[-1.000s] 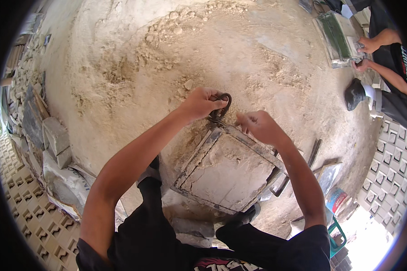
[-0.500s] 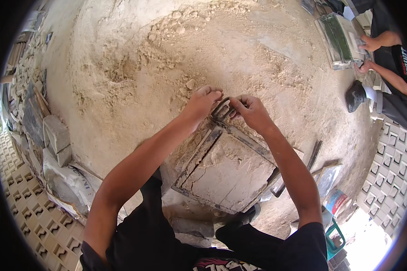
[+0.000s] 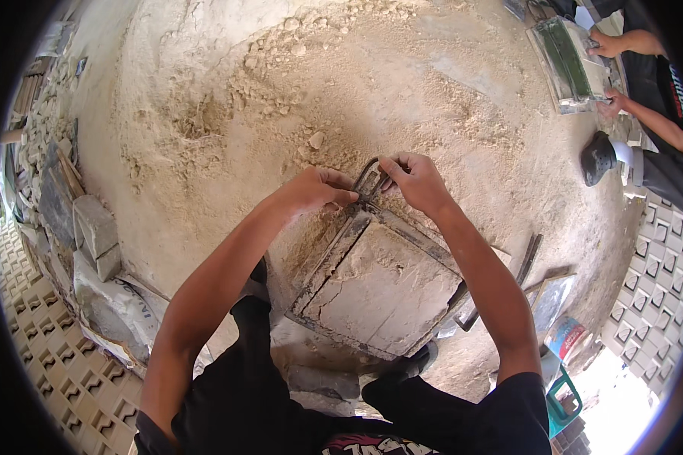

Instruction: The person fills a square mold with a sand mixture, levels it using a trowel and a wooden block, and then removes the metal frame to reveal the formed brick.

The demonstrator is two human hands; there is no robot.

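A square metal mould frame (image 3: pixel 334 262) filled with pale, sandy mix lies on the ground in front of me, one corner pointing away. At that far corner is a dark metal loop handle (image 3: pixel 369 179). My left hand (image 3: pixel 316 190) pinches the handle's left side. My right hand (image 3: pixel 416 180) grips its right side from above. Both forearms reach in from the lower edge, and my dark trousers show below the frame.
A big heap of sand (image 3: pixel 296 91) spreads behind the mould. Grey blocks and sacks (image 3: pixel 91 243) lie at the left beside patterned paving (image 3: pixel 45 356). Another person's hands (image 3: pixel 607 45) work a tray (image 3: pixel 569 61) at the top right. Metal bars (image 3: pixel 527 262) and a green container (image 3: pixel 561 394) sit at the right.
Both hands have closed in together on the loop handle at the frame's far corner; the frame looks shifted slightly away from me.
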